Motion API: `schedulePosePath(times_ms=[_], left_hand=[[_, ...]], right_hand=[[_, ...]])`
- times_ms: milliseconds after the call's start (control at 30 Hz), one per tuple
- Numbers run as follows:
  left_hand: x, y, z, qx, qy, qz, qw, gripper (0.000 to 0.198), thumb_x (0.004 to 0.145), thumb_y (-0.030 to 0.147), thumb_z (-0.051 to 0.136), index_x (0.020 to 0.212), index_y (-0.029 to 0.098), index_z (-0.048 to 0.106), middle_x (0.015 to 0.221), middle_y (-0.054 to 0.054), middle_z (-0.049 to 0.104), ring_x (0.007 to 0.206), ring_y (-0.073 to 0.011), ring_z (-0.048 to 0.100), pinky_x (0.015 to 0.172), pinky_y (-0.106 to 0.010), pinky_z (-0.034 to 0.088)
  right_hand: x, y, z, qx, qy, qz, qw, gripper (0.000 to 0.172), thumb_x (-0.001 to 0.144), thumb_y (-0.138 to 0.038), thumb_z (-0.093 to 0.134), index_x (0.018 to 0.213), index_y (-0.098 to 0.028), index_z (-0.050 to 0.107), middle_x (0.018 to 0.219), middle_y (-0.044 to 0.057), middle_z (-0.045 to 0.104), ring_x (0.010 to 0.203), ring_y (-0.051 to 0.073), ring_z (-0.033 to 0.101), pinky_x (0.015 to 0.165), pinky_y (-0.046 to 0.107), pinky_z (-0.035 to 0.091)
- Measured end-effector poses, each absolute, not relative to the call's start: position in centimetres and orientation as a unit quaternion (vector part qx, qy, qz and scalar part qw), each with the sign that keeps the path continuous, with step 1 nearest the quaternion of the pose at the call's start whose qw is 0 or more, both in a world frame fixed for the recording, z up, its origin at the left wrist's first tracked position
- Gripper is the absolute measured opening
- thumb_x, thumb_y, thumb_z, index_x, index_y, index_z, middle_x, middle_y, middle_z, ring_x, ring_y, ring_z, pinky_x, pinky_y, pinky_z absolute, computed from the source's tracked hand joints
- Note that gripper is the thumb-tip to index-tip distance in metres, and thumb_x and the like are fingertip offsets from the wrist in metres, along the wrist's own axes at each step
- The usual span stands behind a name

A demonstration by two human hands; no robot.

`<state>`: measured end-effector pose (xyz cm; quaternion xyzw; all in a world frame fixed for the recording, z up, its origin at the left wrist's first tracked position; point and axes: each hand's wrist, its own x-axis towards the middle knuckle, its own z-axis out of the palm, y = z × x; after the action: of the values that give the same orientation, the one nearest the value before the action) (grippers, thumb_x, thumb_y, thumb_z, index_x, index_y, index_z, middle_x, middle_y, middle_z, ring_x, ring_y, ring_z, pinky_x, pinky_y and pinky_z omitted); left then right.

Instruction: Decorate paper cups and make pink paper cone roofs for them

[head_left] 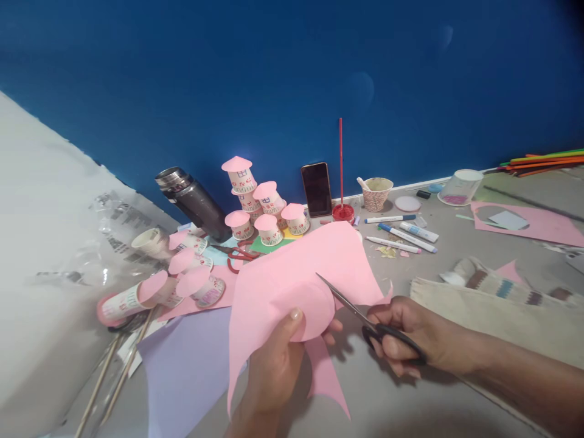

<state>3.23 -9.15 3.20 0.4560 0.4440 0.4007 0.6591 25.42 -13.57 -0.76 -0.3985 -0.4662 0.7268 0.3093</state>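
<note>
Pinching pink paper [292, 271] between its thumb and fingers, the left hand [278, 365] is steadying presumably light, easily creased stock, best held near the cut, while the right hand [413, 325] is gripping scissors [347, 302].

From here I count one pair of scissors [360, 315] in the right fingers [387, 311]. Beyond them sit three slim markers [407, 238], one phone [317, 190], one flask [198, 207].

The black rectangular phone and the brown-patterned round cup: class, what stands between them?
In the head view, a thin, upright red stick and, at its foot, a round red container.
</note>
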Motion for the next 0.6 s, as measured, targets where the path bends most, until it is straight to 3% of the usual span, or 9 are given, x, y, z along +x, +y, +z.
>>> schedulePosePath(times_ms=[233, 600], left_hand=[[2.6, -8.9, 3.2, 0.441, 0.41, 0.405, 0.688, 0.033, 0.086, 0.042, 0.062, 0.08, 0.016, 0.082, 0.077, -0.013, 0.078, 0.094, -0.0371, 0.072, 0.089, -0.047, 0.057], [1.8, -8.4, 3.7, 0.472, 0.401, 0.379, 0.688, 0.035, 0.086, 0.041, 0.062, 0.074, 0.013, 0.079, 0.078, -0.016, 0.077, 0.092, -0.0363, 0.072, 0.086, -0.046, 0.057]], right_hand=[[25.5, -13.3, -0.5, -0.395, -0.472, 0.724, 0.312, 0.029, 0.077, -0.04, 0.07, 0.067, -0.018, 0.053, 0.052, -0.003, 0.057, 0.041, 0.006, 0.042, 0.042, 0.019, 0.032], [25.5, -13.5, -0.4, -0.39, -0.465, 0.735, 0.304, 0.029, 0.077, -0.038, 0.07, 0.065, -0.019, 0.052, 0.052, -0.005, 0.054, 0.04, 0.004, 0.038, 0.04, 0.018, 0.028]])
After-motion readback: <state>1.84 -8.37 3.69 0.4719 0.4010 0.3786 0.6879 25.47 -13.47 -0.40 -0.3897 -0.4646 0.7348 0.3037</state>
